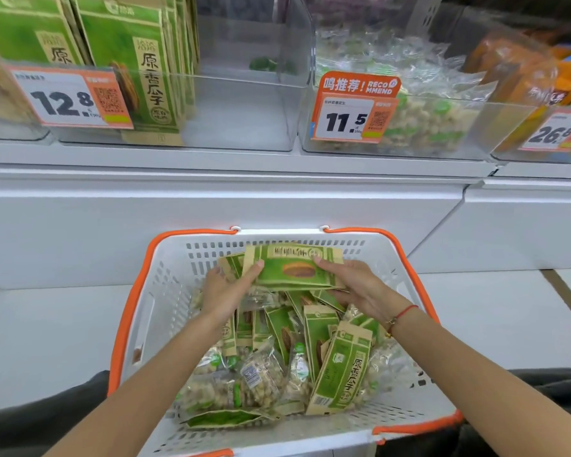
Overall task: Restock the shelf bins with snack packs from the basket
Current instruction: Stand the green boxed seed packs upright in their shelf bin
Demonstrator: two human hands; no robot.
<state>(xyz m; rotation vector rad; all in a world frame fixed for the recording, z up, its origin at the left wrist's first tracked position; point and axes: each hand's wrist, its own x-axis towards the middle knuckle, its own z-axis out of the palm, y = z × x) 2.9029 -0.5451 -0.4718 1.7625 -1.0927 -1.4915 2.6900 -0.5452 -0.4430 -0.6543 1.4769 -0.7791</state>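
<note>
snack packs [294,268] in green and kraft paper are held as a small stack above the far end of the basket [165,285], lying flat with the printed face up. left hand [226,291] grips the stack's left end: the thumb lies on top and the fingers curl beneath, where they are hidden by the packs. right hand [353,285] grips the right end, with the index finger on the top face and the remaining fingers under the stack, only partly visible. a red cord bracelet [404,313] sits on the right wrist.

the basket is white with orange handles and rests below the shelf front. it holds more green packs [342,371], some upright and some tilted, and clear bags of nuts [244,384]. the exact count cannot be determined, since the packs overlap.

on the shelf above, the left bin [238,110] holds matching green packs [136,61] standing upright at its left side; their tops are cut off by the frame edge. a price tag reading 12.8 [70,97] is fixed to its front. the middle bin [468,127] contains clear bags of nuts behind a tag reading 11.5 [346,118]. the right bin [541,77] is blurred and cut off; orange packaging shows inside it, and its tag [554,131] is only partly legible.
</note>
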